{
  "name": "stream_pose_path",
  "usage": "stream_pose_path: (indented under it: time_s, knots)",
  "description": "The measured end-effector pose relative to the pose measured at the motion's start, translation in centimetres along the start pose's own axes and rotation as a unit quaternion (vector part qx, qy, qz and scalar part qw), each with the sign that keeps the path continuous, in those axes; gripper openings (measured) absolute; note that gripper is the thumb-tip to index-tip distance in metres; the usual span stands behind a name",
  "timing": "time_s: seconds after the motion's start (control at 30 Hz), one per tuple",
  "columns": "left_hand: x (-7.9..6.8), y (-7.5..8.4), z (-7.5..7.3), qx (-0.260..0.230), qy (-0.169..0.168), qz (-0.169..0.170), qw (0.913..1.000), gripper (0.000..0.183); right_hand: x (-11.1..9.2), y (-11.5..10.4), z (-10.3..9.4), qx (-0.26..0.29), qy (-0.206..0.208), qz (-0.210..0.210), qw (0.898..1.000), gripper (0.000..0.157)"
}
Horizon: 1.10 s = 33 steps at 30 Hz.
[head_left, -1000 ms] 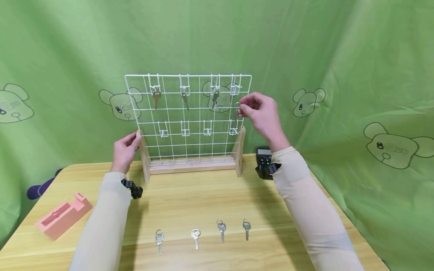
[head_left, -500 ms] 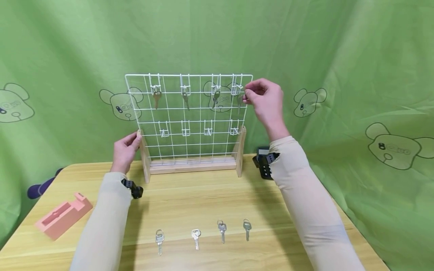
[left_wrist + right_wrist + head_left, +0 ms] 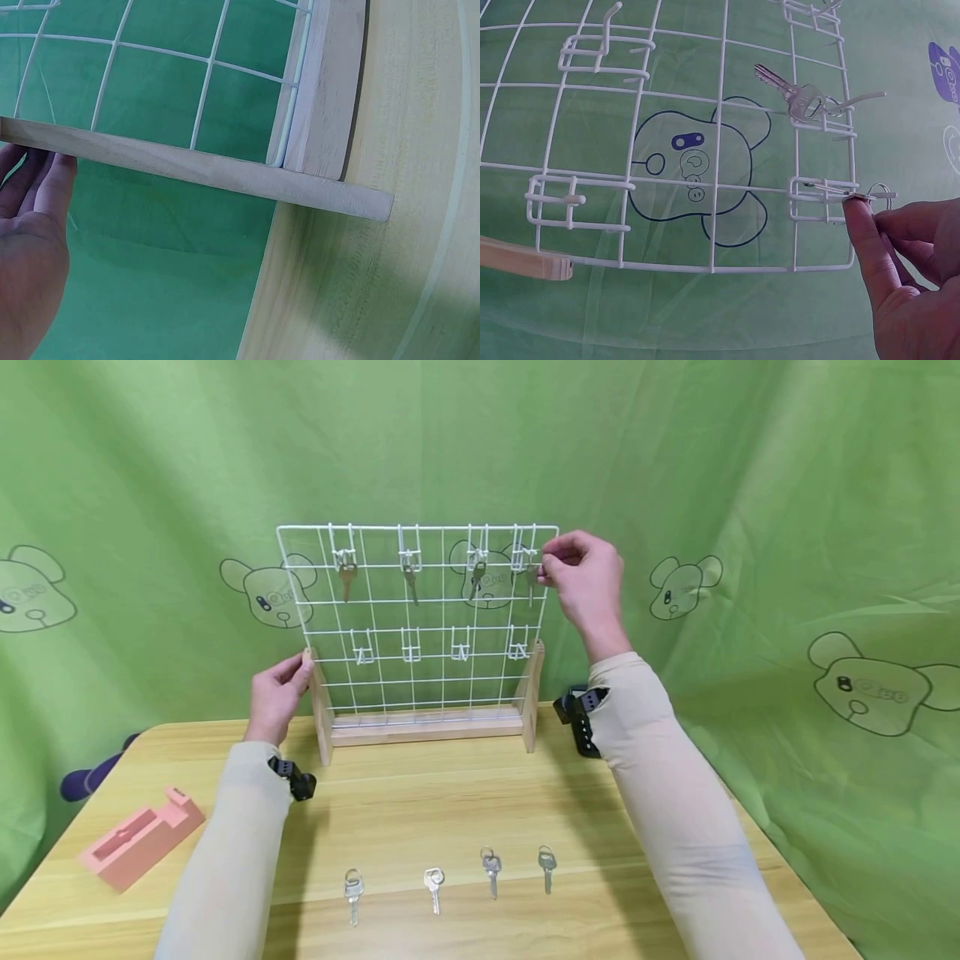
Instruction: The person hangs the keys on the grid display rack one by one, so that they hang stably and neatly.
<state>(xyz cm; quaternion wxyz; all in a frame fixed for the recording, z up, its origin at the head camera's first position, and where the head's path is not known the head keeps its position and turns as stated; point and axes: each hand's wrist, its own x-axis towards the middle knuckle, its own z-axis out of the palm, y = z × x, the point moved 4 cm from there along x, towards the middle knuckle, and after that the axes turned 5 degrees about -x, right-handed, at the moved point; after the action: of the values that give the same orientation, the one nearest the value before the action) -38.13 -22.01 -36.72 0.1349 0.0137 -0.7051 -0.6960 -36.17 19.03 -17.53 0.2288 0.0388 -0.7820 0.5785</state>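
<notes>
A white wire grid rack (image 3: pixel 442 602) on wooden uprights (image 3: pixel 529 702) stands at the back of the table. My left hand (image 3: pixel 276 693) holds the top of its left wooden upright (image 3: pixel 195 169) between thumb and fingers. At the upper right hook (image 3: pixel 817 200), my right hand (image 3: pixel 588 577) pinches a key (image 3: pixel 531 587) with a ring (image 3: pixel 886 189). The ring is at the hook's tip in the right wrist view, and the fingertips partly hide the key. Three other keys hang along the top row, including a silver key (image 3: pixel 804 101) on the neighbouring hook.
Lower hooks (image 3: pixel 459 649) carry no keys. Several keys (image 3: pixel 491 870) with rings lie in a row on the table's near part. A pink block-shaped holder (image 3: pixel 142 843) sits at left. Behind my right wrist is a black keypad device (image 3: pixel 583 735). Green curtain (image 3: pixel 750 460) surrounds the table.
My right hand has risen with the key from below the upper right hook to that hook, then shifted slightly. My left hand stays on the upright.
</notes>
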Motion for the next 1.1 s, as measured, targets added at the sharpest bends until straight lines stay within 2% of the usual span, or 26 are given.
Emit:
stream_pose_path:
  time_s: [0.13, 0.4, 0.7, 0.87, 1.1]
  knots:
    - [0.0, -0.1, 0.1, -0.004, -0.001, -0.004, 1.0, 0.052, 0.0, 0.2, 0.1, -0.012, -0.001, 0.0, 1.0, 0.021]
    - [0.0, -0.1, 0.0, -0.006, -0.001, -0.004, 1.0, 0.053, -0.1, 0.6, 0.3, 0.052, -0.012, 0.007, 0.999, 0.02]
    - [-0.1, -0.2, 0.0, -0.006, 0.0, -0.003, 1.0, 0.054, -0.4, 2.3, 0.0, 0.071, -0.014, 0.004, 0.997, 0.02]
    - [0.1, -0.2, -0.1, -0.005, 0.0, 0.0, 1.0, 0.054, -1.5, 3.7, -0.4, 0.041, -0.032, -0.001, 0.999, 0.02]
    - [0.1, -0.2, 0.0, -0.005, 0.0, -0.001, 1.0, 0.052, -4.2, 7.0, -0.6, -0.053, -0.089, -0.009, 0.995, 0.022]
